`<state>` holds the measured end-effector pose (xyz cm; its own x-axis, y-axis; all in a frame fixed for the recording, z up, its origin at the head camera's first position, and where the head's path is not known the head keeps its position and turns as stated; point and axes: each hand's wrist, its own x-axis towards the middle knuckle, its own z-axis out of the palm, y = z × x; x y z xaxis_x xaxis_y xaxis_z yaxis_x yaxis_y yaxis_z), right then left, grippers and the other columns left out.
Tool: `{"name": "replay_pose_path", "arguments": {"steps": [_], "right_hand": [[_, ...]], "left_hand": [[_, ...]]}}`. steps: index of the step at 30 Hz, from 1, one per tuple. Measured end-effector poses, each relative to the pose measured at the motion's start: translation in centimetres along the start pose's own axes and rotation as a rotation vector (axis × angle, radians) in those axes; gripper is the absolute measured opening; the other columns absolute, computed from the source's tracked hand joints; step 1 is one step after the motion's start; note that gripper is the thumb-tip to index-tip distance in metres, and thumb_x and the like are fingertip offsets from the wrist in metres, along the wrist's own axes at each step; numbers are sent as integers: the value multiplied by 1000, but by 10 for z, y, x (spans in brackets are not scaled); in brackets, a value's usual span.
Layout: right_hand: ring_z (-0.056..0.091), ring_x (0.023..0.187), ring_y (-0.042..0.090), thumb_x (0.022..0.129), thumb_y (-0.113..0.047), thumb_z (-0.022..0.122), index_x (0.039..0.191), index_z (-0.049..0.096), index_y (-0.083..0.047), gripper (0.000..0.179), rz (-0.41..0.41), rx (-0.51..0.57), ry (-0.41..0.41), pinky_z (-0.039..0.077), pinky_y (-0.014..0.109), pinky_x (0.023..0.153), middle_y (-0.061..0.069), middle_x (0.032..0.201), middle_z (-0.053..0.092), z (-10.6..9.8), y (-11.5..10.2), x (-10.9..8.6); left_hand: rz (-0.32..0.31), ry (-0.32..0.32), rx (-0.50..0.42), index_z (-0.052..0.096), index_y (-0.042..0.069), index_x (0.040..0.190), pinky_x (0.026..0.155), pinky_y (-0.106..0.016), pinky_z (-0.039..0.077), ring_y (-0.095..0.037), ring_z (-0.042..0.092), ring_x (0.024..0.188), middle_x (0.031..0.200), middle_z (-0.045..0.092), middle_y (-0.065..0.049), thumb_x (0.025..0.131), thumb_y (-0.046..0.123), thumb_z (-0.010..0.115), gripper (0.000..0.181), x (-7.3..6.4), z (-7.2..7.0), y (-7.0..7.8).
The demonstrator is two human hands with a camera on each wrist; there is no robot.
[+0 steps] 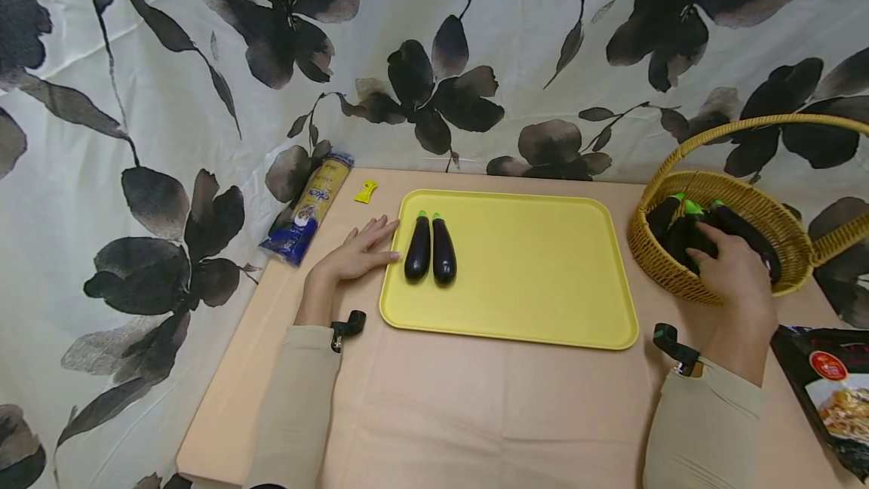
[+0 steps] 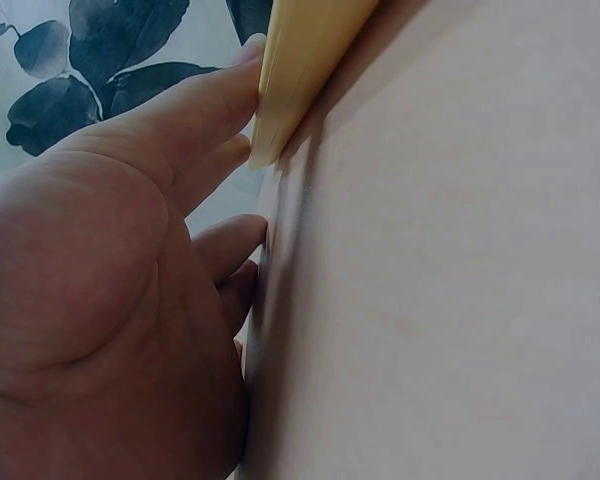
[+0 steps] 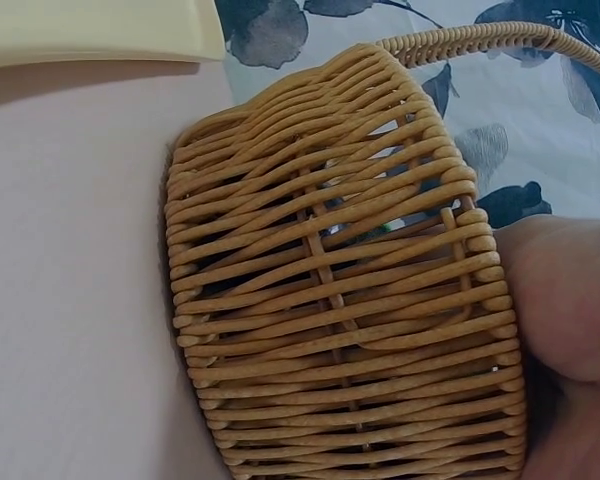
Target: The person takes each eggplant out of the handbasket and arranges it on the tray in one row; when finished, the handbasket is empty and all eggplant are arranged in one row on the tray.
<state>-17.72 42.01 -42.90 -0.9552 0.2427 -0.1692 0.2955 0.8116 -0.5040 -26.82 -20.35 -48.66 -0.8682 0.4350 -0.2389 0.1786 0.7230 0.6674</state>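
Two dark purple eggplants [image 1: 444,251] lie side by side on the left part of a yellow tray [image 1: 529,270], green caps pointing away from me. My left hand [image 1: 353,253] is spread flat on the table, its thumb at the tray's left rim; the left wrist view shows fingers against the tray edge [image 2: 290,80]. On the right, my right hand [image 1: 736,270] reaches into a wicker basket [image 1: 658,266] of several eggplants [image 1: 747,232]. Its thumb and index finger pinch one eggplant [image 1: 687,236]; the other fingers are hidden. The right wrist view shows mostly the basket's wall [image 3: 330,300].
A blue and yellow pasta packet [image 1: 308,210] lies at the table's back left, with a small yellow wrapped piece [image 1: 366,192] beside it. A black food package [image 1: 831,391] sits at the right edge. The basket's handle [image 1: 747,124] arches up. Behind hangs a flowered curtain [image 1: 516,29].
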Motion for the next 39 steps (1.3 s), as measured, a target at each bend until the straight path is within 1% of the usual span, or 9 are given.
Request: {"name": "replay_pose_path", "arguments": {"steps": [3, 10, 17, 22, 28, 30, 32, 36, 39], "right_hand": [[8, 150, 65, 112, -31, 41, 167, 19, -14, 61, -18, -3, -3, 5, 87, 111, 38, 165, 15, 0, 0, 1], [13, 146, 68, 113, -31, 40, 167, 20, -16, 60, 3, -7, -11, 14, 88, 107, 40, 163, 16, -2, -2, 2], [10, 150, 65, 113, -31, 40, 166, 23, -16, 58, 5, 18, -14, 12, 88, 108, 36, 166, 14, -2, -3, 5], [10, 151, 64, 113, -32, 39, 167, 22, -18, 59, 8, 54, 29, 13, 87, 110, 34, 168, 15, -3, -2, 7], [10, 154, 58, 113, -30, 38, 167, 22, -21, 57, -29, 128, 111, 15, 81, 116, 28, 170, 16, -5, -4, 10], [12, 154, 58, 113, -30, 37, 166, 24, -22, 55, -48, 156, 135, 19, 80, 117, 30, 170, 16, -8, -7, 9], [19, 152, 57, 113, -30, 36, 165, 26, -23, 54, -56, 182, 155, 26, 78, 115, 31, 169, 18, -11, -11, 8], [32, 144, 55, 112, -36, 36, 166, 24, -27, 55, -26, 229, 176, 40, 74, 108, 30, 168, 18, -17, -20, 4], [39, 142, 51, 111, -40, 40, 166, 25, -31, 58, 0, 256, 195, 43, 68, 111, 27, 167, 21, -21, -25, 2]], "left_hand": [[-2, 2, -4, 26, 30, 167, 131, -53, -12, -23, -5, 164, 177, 6, -3, 99, 58, 62, 82, 0, 1, 0], [3, 5, -5, 26, 30, 167, 131, -53, -12, -23, -5, 164, 177, 6, -3, 99, 58, 62, 81, 2, 2, 0], [7, 10, 3, 25, 31, 167, 131, -52, -11, -22, -6, 164, 177, 6, -2, 99, 58, 62, 81, 3, 3, -1], [5, 13, -6, 26, 31, 167, 131, -52, -11, -22, -5, 164, 177, 6, -2, 99, 58, 62, 81, 4, 4, 0], [4, 16, -7, 26, 31, 167, 131, -52, -11, -23, -5, 164, 177, 6, -3, 99, 58, 62, 81, 5, 4, 0], [3, 16, -5, 26, 31, 167, 131, -52, -11, -23, -5, 164, 177, 6, -3, 99, 58, 62, 81, 5, 4, 0], [3, 17, -3, 26, 31, 167, 131, -52, -11, -23, -5, 164, 177, 6, -3, 99, 59, 62, 81, 6, 5, 0], [5, 19, -2, 26, 31, 167, 131, -53, -11, -23, -5, 164, 177, 6, -3, 99, 59, 61, 81, 6, 5, 0], [6, 20, -2, 26, 31, 167, 131, -53, -11, -23, -5, 164, 177, 6, -3, 99, 59, 61, 81, 6, 5, 1]]}}
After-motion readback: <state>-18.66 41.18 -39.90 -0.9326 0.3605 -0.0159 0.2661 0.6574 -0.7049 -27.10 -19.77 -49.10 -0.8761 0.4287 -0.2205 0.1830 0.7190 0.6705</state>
